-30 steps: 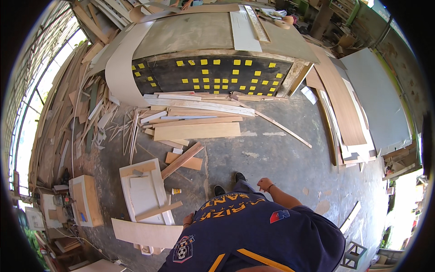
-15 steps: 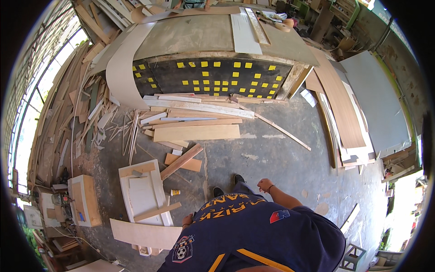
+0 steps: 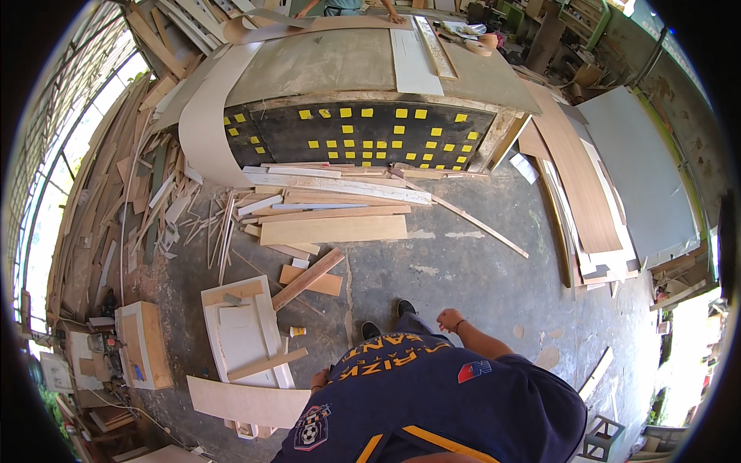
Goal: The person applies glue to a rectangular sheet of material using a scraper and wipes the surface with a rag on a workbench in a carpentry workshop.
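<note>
My right hand (image 3: 449, 319) hangs in front of my body over the concrete floor, its fingers loosely curled with nothing visible in them. Only part of my left hand (image 3: 319, 379) shows past the edge of my dark shirt, and its fingers are mostly hidden. Nearest to that hand are a curved pale strip of board (image 3: 241, 400) and a white panel frame (image 3: 243, 328) lying on the floor. A small yellow-and-white cup (image 3: 298, 332) stands beside the frame. No thing is plainly touched by either hand.
Ahead, planks (image 3: 332, 229) lie before a large workbench (image 3: 324, 62) with yellow squares on its dark front. Across it, another person's hand (image 3: 396, 18) rests by a long brown strip (image 3: 340, 25). Sheets (image 3: 583, 177) lean right; scrap wood (image 3: 93, 208) fills the left.
Across the workbench, the other person has shifted right, and their arms now reach apart along the brown strip. My view has moved slightly; my hands stay almost where they were.
</note>
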